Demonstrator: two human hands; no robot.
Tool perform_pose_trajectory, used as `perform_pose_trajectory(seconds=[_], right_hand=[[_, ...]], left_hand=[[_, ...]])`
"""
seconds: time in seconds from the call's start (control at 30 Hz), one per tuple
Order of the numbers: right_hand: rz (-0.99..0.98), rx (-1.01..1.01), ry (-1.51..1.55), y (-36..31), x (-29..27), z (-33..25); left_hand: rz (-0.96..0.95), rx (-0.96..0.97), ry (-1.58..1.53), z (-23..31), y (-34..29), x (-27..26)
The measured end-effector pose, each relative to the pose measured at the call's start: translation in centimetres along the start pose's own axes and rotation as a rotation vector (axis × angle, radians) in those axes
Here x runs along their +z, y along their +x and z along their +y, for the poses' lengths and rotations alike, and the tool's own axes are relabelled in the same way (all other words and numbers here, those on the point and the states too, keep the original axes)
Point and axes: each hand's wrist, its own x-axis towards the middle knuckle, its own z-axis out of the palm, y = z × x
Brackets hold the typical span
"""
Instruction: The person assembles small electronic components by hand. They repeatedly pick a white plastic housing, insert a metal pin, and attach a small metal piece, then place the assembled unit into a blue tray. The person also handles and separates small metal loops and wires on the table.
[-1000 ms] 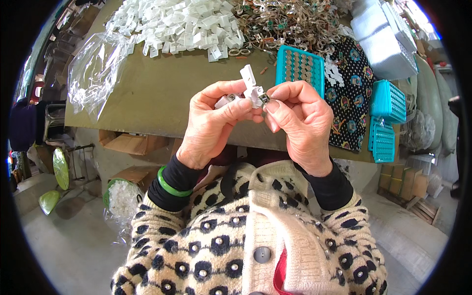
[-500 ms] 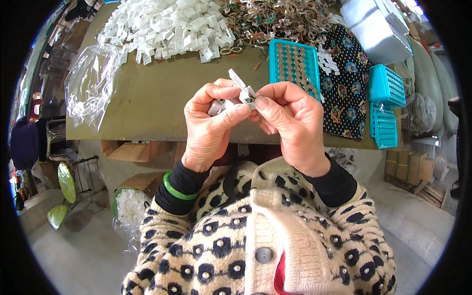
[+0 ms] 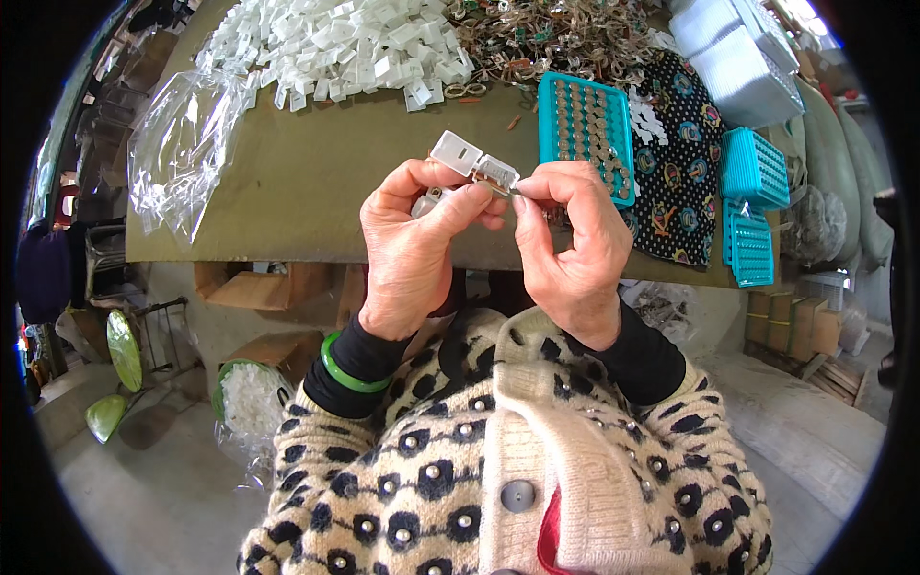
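Note:
My left hand point(image 3: 412, 240) grips a small white plastic case point(image 3: 456, 153) between thumb and fingers, above the table's front part. Its flat lid, with a slot, is swung open on a hinge; some fittings show in the hollow half, too small to name. Behind the left thumb, another white piece point(image 3: 428, 200) is tucked in the same hand. At the case's right end, the thumb and forefinger of my right hand point(image 3: 583, 251) come together in a pinch. What lies between those fingertips is too small to make out.
White plastic cases point(image 3: 335, 48) are heaped at the back left, beside a tangle of wired parts point(image 3: 546, 38). A turquoise tray point(image 3: 585, 82) holds round discs. Stacked trays point(image 3: 752, 168) stand right of a patterned black cloth point(image 3: 676, 206). Clear plastic bag point(image 3: 182, 163) lies left.
The case has turned so its open lid and hollow side now face up. My right hand has drawn slightly down and its fingertips now sit at the case's right end.

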Motion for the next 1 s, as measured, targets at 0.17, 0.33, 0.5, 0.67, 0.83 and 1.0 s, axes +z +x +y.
perform_pose_trajectory(seconds=[0.17,0.33,0.5,0.67,0.83,1.0], right_hand=[[-0.024,-0.030,-0.087,-0.3,0.3,0.3],[-0.027,-0.143,-0.188,-0.2,0.8,0.7],[-0.045,-0.138,-0.195,-0.1,1.0,0.9],[-0.055,-0.137,-0.193,-0.2,1.0,1.3],[-0.056,-0.127,-0.197,-0.1,0.9,1.6],[-0.046,0.092,-0.025,-0.2,0.5,1.5]], left_hand=[[0.076,0.035,0.000,-0.4,-0.2,0.3],[0.098,0.428,0.394,-1.4,0.0,0.5],[0.148,0.241,0.303,-1.1,-0.4,0.8],[0.142,0.244,0.334,-1.3,-0.2,1.3],[0.176,0.110,0.222,-1.5,0.4,1.3],[0.133,-0.182,-0.071,-0.6,1.0,0.8]])
